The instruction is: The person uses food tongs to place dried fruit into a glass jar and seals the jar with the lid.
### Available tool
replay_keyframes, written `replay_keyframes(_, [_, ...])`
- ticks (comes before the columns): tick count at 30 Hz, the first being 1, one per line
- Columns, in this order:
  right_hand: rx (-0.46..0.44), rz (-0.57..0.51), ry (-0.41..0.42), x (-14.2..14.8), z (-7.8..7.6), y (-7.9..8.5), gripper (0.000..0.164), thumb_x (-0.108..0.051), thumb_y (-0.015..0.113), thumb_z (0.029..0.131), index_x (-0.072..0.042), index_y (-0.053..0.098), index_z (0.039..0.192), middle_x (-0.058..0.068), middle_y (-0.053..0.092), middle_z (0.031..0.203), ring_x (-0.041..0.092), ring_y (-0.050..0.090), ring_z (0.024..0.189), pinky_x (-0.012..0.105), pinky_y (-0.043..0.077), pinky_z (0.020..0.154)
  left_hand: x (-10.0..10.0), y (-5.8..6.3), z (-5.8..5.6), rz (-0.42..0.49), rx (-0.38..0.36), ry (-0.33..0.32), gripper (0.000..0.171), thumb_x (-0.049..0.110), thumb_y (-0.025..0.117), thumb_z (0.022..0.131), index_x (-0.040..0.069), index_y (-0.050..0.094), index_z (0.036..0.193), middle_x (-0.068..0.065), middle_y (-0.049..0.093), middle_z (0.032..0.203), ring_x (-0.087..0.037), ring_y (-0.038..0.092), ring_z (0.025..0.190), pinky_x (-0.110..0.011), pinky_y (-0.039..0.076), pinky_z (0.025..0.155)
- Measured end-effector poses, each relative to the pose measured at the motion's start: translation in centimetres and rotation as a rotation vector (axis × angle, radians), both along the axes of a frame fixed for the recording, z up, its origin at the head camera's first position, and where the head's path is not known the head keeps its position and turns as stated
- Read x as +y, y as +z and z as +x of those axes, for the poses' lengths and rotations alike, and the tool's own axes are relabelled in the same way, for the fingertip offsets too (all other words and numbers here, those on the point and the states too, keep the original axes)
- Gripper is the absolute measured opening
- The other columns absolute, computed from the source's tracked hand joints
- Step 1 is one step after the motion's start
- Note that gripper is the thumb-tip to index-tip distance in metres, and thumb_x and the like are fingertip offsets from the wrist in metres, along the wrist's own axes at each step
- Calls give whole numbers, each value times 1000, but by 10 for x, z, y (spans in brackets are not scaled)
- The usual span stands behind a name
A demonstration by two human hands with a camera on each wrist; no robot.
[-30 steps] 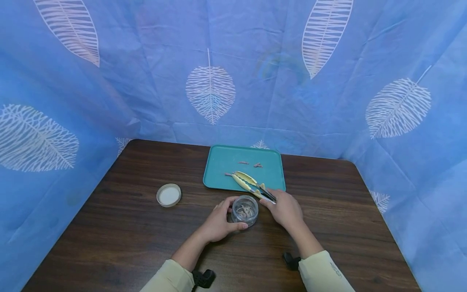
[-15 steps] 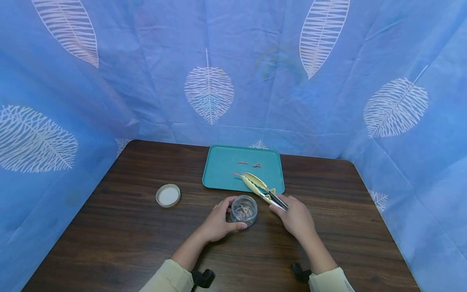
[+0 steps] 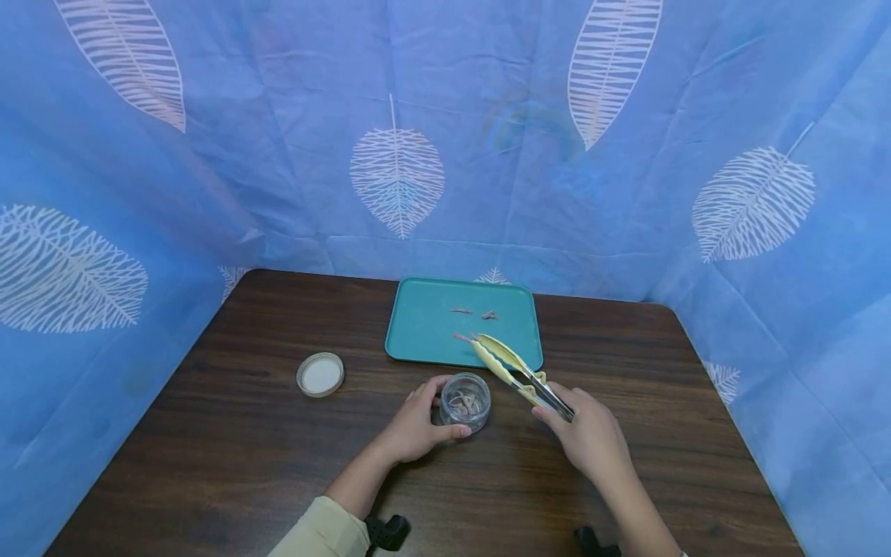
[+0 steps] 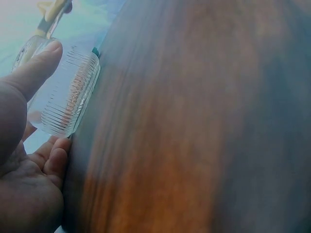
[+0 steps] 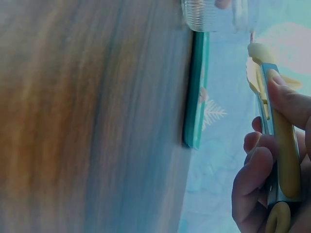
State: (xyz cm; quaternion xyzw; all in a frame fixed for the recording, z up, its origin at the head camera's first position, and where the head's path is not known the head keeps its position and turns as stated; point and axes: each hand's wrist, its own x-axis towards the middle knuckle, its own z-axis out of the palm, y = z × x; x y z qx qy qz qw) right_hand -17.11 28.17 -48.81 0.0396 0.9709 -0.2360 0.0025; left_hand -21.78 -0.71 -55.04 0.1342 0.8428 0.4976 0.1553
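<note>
R hand [image 3: 592,435], grip curled round tongs [image 3: 493,363] R of ctr, has pink strip [image 3: 461,336] at their tips, prob. light, soft & slippery, so pinch mid-length; L hand [image 3: 416,424] curls round clear jar [image 3: 485,410], lower ctr, prob. stiff, best held by sides.

Tongs [image 3: 510,357] swing rightward beyond the glass jar [image 3: 480,418]!
And the right hand [image 3: 592,433] pulls away, farther right of the jar and nearer the person; the tips slide from behind its left edge to behind its right half, and the pink strip [image 3: 462,337] comes straight behind it.
</note>
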Motion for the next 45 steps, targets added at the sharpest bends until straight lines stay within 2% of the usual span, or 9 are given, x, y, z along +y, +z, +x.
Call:
replay_keyframes(1, [2, 1, 0, 1, 4, 1, 64, -46, 77, 100, -16, 62, 155, 18, 76, 122, 25, 64, 83, 37, 50, 69, 0, -1, 0, 1, 0, 0, 88, 43, 89, 91, 22, 43, 163, -14, 54, 159, -38, 56, 141, -63, 49, 112])
replay_keyframes(3, [10, 6, 3, 2, 11, 3, 64, -46, 78, 100, -15, 63, 154, 20, 75, 129, 26, 66, 86, 38, 51, 70, 1, -1, 0, 1, 3, 0, 89, 44, 89, 91, 22, 42, 163, -14, 54, 159, -38, 57, 140, -63, 49, 112])
replay_keyframes(7, [24, 8, 4, 5, 23, 3, 63, -44, 80, 98, -15, 65, 152, 24, 74, 133, 33, 71, 93, 44, 56, 75, 1, -2, 0, 6, 11, -2, 89, 44, 90, 91, 22, 43, 163, -14, 54, 158, -38, 57, 140, -63, 50, 111])
replay_keyframes(8, [22, 8, 3, 5, 25, 2, 63, -44, 80, 98, -15, 65, 152, 22, 75, 129, 27, 67, 86, 39, 53, 70, 1, -2, 0, 5, 13, -2, 89, 44, 90, 91, 22, 43, 163, -13, 54, 158, -37, 57, 140, -62, 50, 111])
replay_keyframes(12, [17, 11, 7, 7, 35, 2, 64, -44, 81, 97, -14, 66, 151, 19, 76, 125, 24, 66, 84, 36, 52, 69, 1, -2, -1, -3, 20, -2, 89, 44, 90, 90, 23, 43, 162, -13, 55, 158, -37, 57, 139, -61, 49, 112])
replay_keyframes(15, [5, 8, 11, 7, 41, 2, 65, -44, 82, 96, -13, 65, 151, 9, 76, 111, 15, 55, 76, 27, 43, 63, 0, -2, -1, -10, 22, -4, 89, 44, 90, 91, 22, 42, 163, -13, 54, 158, -38, 57, 139, -61, 50, 112])
replay_keyframes(21, [-43, 3, 3, 5, 53, 5, 67, -44, 82, 96, -14, 64, 152, -2, 68, 97, 12, 47, 69, 24, 38, 58, 0, 0, -1, -13, 11, -3, 90, 45, 89, 91, 23, 41, 164, -13, 53, 159, -37, 56, 140, -61, 50, 112])
replay_keyframes(34, [-85, 32, -16, 8, 68, 8, 64, -42, 85, 94, -17, 67, 150, -3, 66, 95, 11, 48, 70, 24, 39, 60, 0, 0, 1, -7, 16, -5, 89, 44, 89, 92, 22, 41, 164, -14, 53, 159, -36, 56, 140, -61, 49, 112])
replay_keyframes(45, [-75, 12, -21, 8, 71, 6, 71, -44, 86, 92, -16, 63, 153, -5, 58, 95, 8, 44, 69, 24, 37, 61, 0, 0, 1, -11, 29, 2, 88, 44, 89, 91, 21, 43, 163, -14, 54, 159, -36, 57, 139, -61, 49, 113])
